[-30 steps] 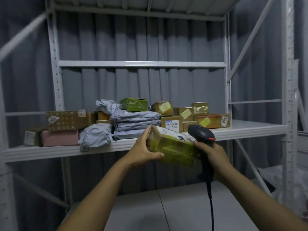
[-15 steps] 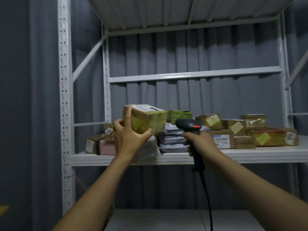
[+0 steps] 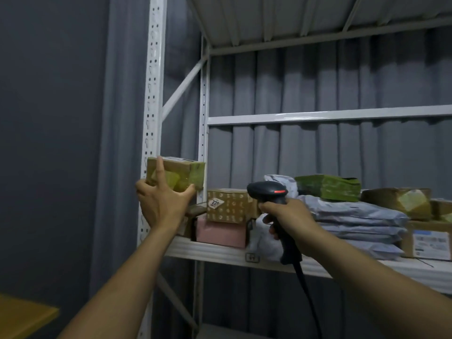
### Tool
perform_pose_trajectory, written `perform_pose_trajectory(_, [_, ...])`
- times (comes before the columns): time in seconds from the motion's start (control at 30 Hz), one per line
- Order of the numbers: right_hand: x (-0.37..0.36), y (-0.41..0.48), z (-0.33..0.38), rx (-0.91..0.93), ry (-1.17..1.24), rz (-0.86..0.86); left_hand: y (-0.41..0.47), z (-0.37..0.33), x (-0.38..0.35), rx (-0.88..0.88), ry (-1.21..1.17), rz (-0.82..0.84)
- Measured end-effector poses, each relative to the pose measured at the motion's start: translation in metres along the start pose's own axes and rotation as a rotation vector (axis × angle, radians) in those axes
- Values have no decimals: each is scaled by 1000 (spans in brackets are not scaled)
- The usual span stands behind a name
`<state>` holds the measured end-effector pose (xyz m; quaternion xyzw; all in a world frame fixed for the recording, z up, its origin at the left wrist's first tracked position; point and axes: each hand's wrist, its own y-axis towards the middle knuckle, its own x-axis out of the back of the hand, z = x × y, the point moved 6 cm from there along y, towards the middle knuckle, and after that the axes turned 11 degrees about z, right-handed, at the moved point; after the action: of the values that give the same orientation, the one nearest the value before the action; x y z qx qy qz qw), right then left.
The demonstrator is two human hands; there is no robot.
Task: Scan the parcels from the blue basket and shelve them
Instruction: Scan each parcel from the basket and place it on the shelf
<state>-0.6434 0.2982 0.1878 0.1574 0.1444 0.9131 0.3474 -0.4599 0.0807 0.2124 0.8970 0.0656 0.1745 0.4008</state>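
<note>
Head view: a taped parcel is held up at the left end of the rack, ready to be shelved.

The white rack [image 3: 156, 118] fills the frame. Its middle shelf [image 3: 220, 253] carries grey mailer bags [image 3: 354, 218] and a patterned box [image 3: 230, 206] sitting on a pink box [image 3: 220, 231]. The yellow-taped parcel [image 3: 188, 171] is in the air before the front upright, above and left of the patterned box. The left hand [image 3: 161, 204] grips it with fingers spread over the near face and the thumb under its lower edge. The right hand [image 3: 286, 216] is curled round the handle of the scanner [image 3: 266, 192]. The parcel should probably clear the upright first, then go down flat, label up, likely onto the patterned box. Keep the scanner and its cord off the stacks.
</note>
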Motion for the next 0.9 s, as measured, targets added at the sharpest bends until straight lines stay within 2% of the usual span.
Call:
perform_pose_trajectory(0.2, [-44,32,-8,27,-55,16,12,37,-41,-19,128,155])
perform_pose_trajectory(0.37, [-52,51,-19,22,-82,-16,16,50,-78,0,77,233])
perform_pose_trajectory(0.57, [-52,60,-25,22,-132,-65,12,70,-106,-130,86,343])
perform_pose_trajectory(0.73, [-55,63,-31,40,-156,-86,12,71,-102,-205,115,271])
perform_pose_trajectory(0.9, [-56,65,-36,54,-151,-82,18,64,-91,-43,39,117])
